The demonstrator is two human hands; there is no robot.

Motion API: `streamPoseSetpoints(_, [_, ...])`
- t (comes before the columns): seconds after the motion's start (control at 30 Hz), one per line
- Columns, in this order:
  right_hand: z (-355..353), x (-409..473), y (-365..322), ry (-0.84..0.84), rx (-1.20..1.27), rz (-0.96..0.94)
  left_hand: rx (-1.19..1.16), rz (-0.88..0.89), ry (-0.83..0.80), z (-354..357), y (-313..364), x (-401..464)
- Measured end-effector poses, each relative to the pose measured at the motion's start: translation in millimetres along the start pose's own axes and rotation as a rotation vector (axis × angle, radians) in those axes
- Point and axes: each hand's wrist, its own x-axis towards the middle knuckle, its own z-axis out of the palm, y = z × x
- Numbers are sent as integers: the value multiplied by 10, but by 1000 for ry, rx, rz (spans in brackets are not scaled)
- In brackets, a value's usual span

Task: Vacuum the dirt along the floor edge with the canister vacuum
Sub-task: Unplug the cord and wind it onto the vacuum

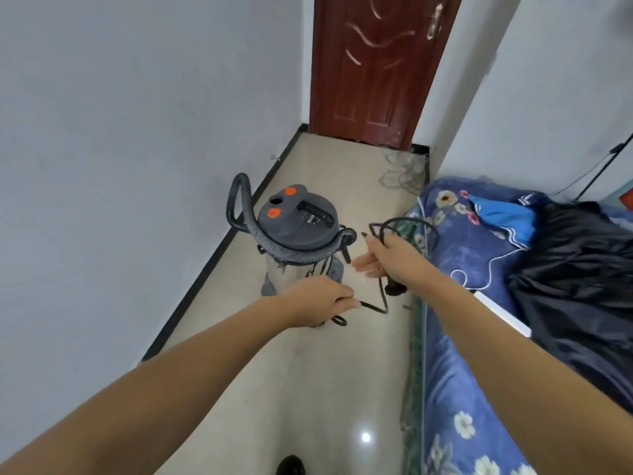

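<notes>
Narrow passage between a white wall and a bed [455, 389], seen from above. The canister vacuum [297, 234] stands upright on the pale tiled floor [308, 389], close to the dark skirting [205, 272] at the foot of the left wall. Its grey lid carries two orange buttons, and its ribbed hose [274, 243] loops up on the left and wraps around the front of the lid. The person's left hand [317, 299] is in front of the steel drum, its grip closed by pinching the black power cord [375, 305]. The right hand [387, 257], just right of the vacuum, has its grip grasping gathered loops of the same cord, with the forefinger held straight; the plug [394, 289] hangs below it. Between the two hands the cord sags in a bend. A dark red door [373, 66] closes the far end, with a tangle of pale cable [402, 173] on the floor before it. Dark fabric [575, 275] lies on the floral bedcover.
</notes>
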Motion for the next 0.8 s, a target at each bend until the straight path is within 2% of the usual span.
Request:
streamPoseSetpoints(0.07, [136, 2, 20, -122, -166, -80, -36, -11, 155, -150, -60, 239])
streamPoseSetpoints(0.17, [63, 73, 24, -284, 99, 5, -222, -102, 316, -254, -268, 454])
streamPoseSetpoints(0.3, [-506, 397, 50, -592, 133, 145, -534, -218, 342, -200, -543, 629])
streamPoseSetpoints(0.4, [-1097, 841, 117, -694, 215, 197, -719, -323, 400, -139, -709, 892])
streamPoseSetpoints(0.5, [-1642, 1429, 262, -676, 489, 176, -745, -441, 422, -116, -828, 1308])
streamPoseSetpoints(0.53, [-1845, 1664, 308, -726, 650, 179, -749, -494, 408, -73, -916, 1413])
streamPoseSetpoints(0.6, [-2280, 2113, 385, -970, 996, 178, -747, -649, 313, 72, -1121, 1533])
streamPoseSetpoints(0.63, [-2524, 2330, 393, -1022, 1093, 188, -737, -723, 260, 171, -1214, 1574])
streamPoseSetpoints(0.7, [-2711, 2612, 329, -932, 1081, 224, -735, -812, 240, 322, -1251, 1722])
streamPoseSetpoints(0.77, [-2732, 2762, 107, -761, 770, 207, -848, -755, 355, 317, -1107, 2039])
streamPoseSetpoints(0.8, [-2678, 2798, -7, -681, 627, 170, -900, -668, 376, 240, -983, 2254])
